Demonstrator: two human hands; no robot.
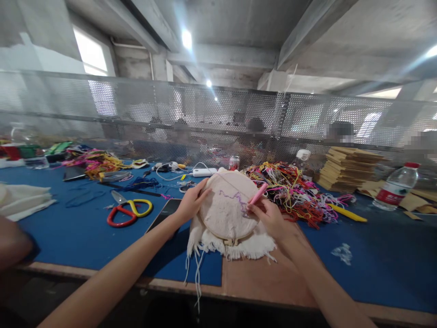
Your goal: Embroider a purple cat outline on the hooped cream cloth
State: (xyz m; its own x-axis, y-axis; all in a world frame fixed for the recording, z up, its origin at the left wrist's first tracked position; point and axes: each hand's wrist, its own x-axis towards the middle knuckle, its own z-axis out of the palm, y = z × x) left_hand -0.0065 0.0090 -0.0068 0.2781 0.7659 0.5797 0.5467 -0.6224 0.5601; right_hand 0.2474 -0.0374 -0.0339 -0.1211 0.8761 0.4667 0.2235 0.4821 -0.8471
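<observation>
A round embroidery hoop [235,240] holds cream cloth [221,214] stretched tight, and its frayed white edge hangs below. A wavy line of purple stitches [235,196] crosses the cloth. My left hand [191,200] grips the hoop by its left rim, fingers closed over the edge. On the right side of the cloth, my right hand [268,214] pinches a pink-handled punch needle [258,194] at the end of the purple line. The handle tilts up to the right, and my fingers hide its tip.
Scissors [127,214] and a dark phone [165,214] lie left of the hoop. A yarn heap [290,191], yellow-handled tool [348,213], water bottle [396,187] and cardboard stack [348,166] are right. A perforated metal screen [211,109] stands behind; another person's arm [13,239] rests far left.
</observation>
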